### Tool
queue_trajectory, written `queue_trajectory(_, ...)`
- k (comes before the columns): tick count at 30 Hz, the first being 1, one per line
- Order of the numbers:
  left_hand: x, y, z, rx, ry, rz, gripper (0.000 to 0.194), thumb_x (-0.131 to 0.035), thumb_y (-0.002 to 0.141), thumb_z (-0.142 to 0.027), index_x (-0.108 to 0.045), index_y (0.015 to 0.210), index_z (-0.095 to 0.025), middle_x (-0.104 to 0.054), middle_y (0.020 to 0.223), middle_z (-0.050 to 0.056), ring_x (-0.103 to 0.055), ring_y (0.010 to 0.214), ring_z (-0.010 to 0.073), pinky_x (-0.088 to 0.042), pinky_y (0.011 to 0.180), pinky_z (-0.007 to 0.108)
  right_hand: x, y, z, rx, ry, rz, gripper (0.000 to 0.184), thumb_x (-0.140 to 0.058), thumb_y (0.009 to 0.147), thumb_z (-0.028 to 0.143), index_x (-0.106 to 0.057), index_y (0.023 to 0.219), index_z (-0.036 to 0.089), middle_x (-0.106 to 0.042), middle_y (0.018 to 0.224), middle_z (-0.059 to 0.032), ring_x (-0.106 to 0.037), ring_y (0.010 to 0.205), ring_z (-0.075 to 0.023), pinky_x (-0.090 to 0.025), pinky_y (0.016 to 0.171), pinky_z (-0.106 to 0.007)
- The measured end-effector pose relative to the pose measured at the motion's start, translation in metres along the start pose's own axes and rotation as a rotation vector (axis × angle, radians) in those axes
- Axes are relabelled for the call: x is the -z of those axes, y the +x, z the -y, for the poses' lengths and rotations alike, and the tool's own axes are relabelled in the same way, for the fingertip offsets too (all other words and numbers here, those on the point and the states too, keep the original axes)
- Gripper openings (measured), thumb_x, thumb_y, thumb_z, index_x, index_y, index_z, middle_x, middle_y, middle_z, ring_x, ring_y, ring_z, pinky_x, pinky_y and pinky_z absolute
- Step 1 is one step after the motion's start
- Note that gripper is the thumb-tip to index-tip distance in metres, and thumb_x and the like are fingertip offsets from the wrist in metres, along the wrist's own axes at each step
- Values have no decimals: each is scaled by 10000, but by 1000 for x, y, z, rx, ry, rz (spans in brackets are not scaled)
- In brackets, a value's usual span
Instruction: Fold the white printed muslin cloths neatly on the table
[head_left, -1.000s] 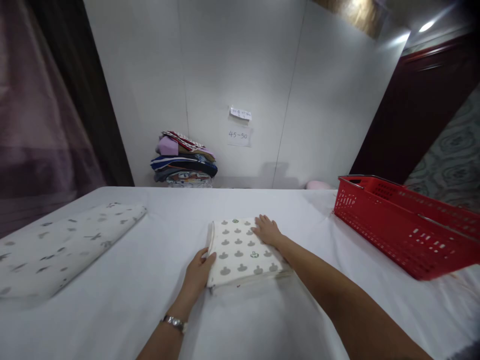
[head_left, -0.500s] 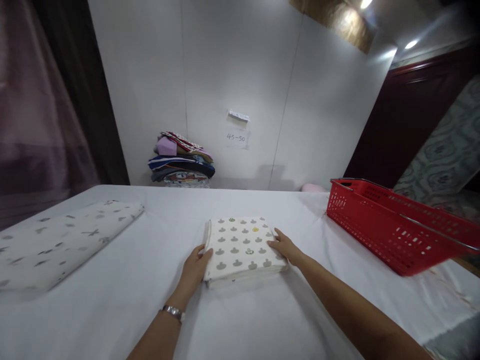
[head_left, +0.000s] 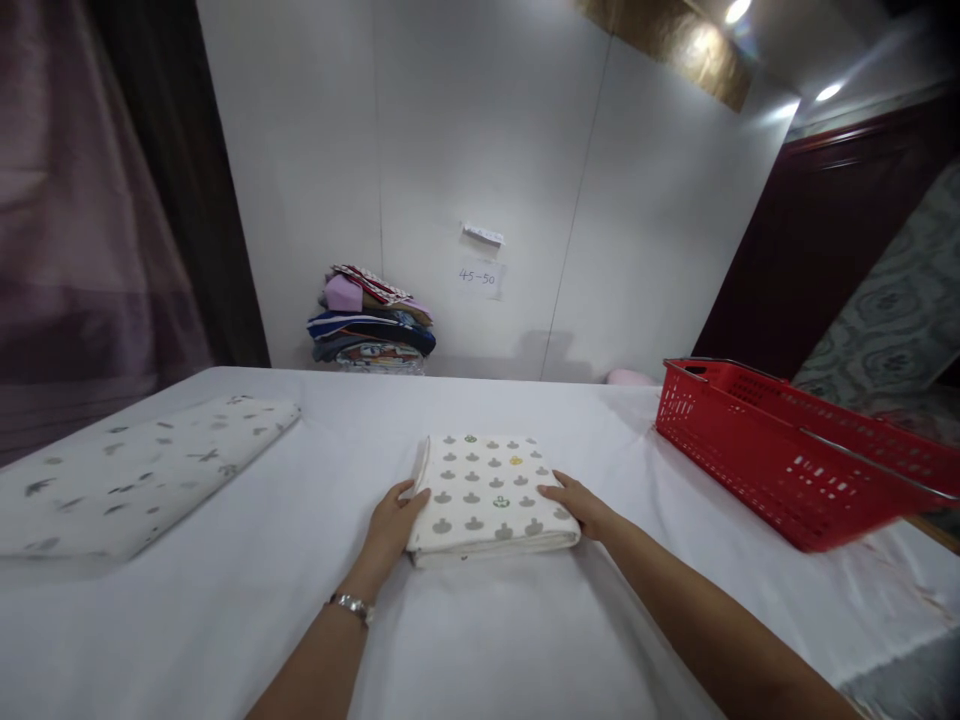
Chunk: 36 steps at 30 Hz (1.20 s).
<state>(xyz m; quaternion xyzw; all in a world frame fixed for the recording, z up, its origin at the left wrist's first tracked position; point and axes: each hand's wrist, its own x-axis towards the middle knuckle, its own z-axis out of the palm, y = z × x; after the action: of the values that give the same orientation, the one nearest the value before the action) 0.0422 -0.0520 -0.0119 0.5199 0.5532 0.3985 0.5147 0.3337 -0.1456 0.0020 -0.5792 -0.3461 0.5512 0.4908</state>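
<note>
A folded white cloth with grey mushroom-like prints, a few of them green or yellow, lies in front of me as a thick, neat rectangle. My left hand grips its left edge, thumb on top and fingers along the side. At the right edge, my right hand holds it the same way, with the thumb over the print. Both hands rest low, at the level of the white-covered table. Fingertips under the cloth's sides are partly hidden.
Another white cloth with grey leaf-like prints lies flat at the left. On the right stands a red plastic basket with metal handles. Against the back wall rises a pile of folded fabrics, near a paper sign reading 45-50.
The view has shifted slightly. Both hands stay on the folded cloth's sides, and its near edge now looks a little straighter and rounder.
</note>
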Motion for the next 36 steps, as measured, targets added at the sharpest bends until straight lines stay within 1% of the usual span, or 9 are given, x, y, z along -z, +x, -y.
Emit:
queue_trajectory(3, 1, -2, 0, -5, -18, 6, 550, -638, 744, -363, -520, 1218, -110, -675, 897, 108, -665, 763, 212, -532, 683, 304, -1, -3, -6, 10, 13, -40, 679, -721, 681, 315, -434, 1285, 201, -643, 1139, -94, -632, 991, -236, -513, 848, -348)
queue_trajectory(9, 1, 1, 2, -6, 43, 13, 543, -639, 743, -356, -529, 1206, -96, -673, 936, 125, -666, 775, 214, -529, 685, 299, 3, 3, -3, -3, -20, -179, 948, -752, 646, 306, -231, 1428, 182, -563, 1261, -129, -630, 990, -237, -514, 838, -338)
queue_trajectory(12, 0, 5, 5, -5, 76, 8, 523, -652, 735, -334, -540, 1191, -103, -687, 898, 113, -668, 772, 215, -526, 695, 300, 6, 6, -6, -14, -27, -167, 973, -757, 640, 309, -215, 1435, 166, -561, 1261, -138, -633, 983, -235, -514, 834, -337)
queue_trajectory(14, 0, 8, 7, -3, 78, 12, 520, -654, 733, -330, -541, 1189, -106, -693, 889, 107, -669, 773, 215, -524, 700, 302, 6, 6, -10, -12, -40, -163, 953, -753, 645, 322, -235, 1428, 158, -567, 1253, -138, -630, 993, -233, -513, 833, -331)
queue_trajectory(18, 0, 10, 10, -8, 105, 9, 536, -656, 726, -349, -546, 1191, -106, -693, 916, 112, -668, 799, 218, -519, 725, 308, 4, 3, -15, 34, -91, -176, 854, -718, 675, 355, -300, 1402, 196, -555, 1272, -111, -609, 1039, -227, -505, 853, -324)
queue_trajectory(23, 1, 6, 7, -21, 95, 3, 563, -667, 717, -352, -551, 1199, -86, -681, 979, 145, -665, 828, 234, -515, 759, 328, 1, -2, -14, 23, -98, -206, 797, -700, 681, 343, -325, 1370, 201, -567, 1251, -107, -611, 1032, -226, -493, 879, -343)
queue_trajectory(27, 2, 5, 6, -17, 106, 2, 582, -678, 708, -349, -551, 1203, -71, -678, 995, 160, -658, 868, 259, -504, 795, 350, -2, -12, -14, 46, -93, -131, 629, -680, 685, 335, -447, 1256, 213, -609, 1191, -98, -624, 1007, -233, -505, 859, -349)
queue_trajectory(30, 3, 5, 6, 4, 51, 15, 610, -697, 689, -336, -540, 1214, -69, -685, 980, 162, -665, 845, 256, -515, 759, 335, -5, -22, -15, 48, -85, -85, 532, -667, 684, 338, -505, 1179, 230, -629, 1161, -88, -628, 1000, -243, -512, 851, -363)
queue_trajectory(36, 9, -2, 3, 31, 13, 53, 625, -735, 647, -330, -549, 1189, -80, -642, 1100, 185, -644, 925, 260, -502, 784, 317, -12, -42, -20, 27, -70, -118, 543, -707, 653, 340, -528, 1157, 244, -658, 1116, -70, -625, 1009, -251, -513, 878, -354)
